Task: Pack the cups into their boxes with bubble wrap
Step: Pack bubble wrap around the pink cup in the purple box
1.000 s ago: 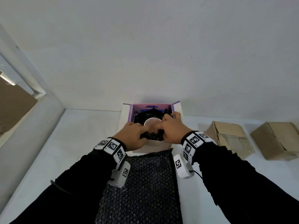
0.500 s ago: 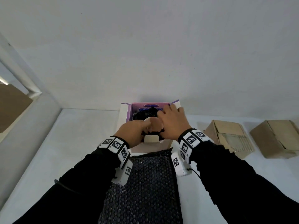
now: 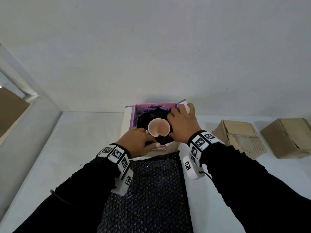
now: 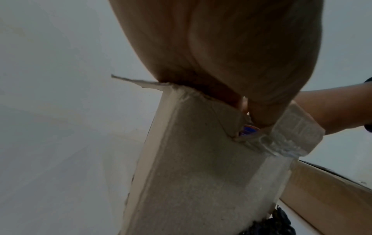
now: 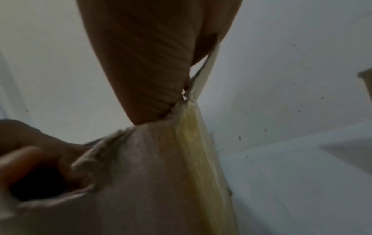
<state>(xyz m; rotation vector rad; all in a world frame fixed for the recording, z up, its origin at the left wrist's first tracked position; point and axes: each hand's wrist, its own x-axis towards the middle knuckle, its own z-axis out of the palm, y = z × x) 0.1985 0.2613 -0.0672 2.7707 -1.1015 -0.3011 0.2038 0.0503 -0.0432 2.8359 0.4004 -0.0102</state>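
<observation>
Risk: cup [image 3: 158, 127], mouth up in black bubble wrap [image 3: 143, 121] inside purple-lined box [image 3: 133, 115], may tip or wrap bunch if pushed unevenly | left hand [image 3: 137, 142] curled on near box edge, pinching wrap it seems | right hand [image 3: 182, 121] spread over far-right flap | room: wall just behind box, cardboard boxes [image 3: 239, 135] well right, loose bubble wrap sheet [image 3: 151, 190] just nearside

The right hand [image 3: 182, 122] has slid from the cup [image 3: 158, 127] to the box's [image 3: 127, 121] far right corner. The cup's mouth now shows uncovered.

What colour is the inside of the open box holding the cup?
Purple lining on the box, clearest in the head view.
</observation>
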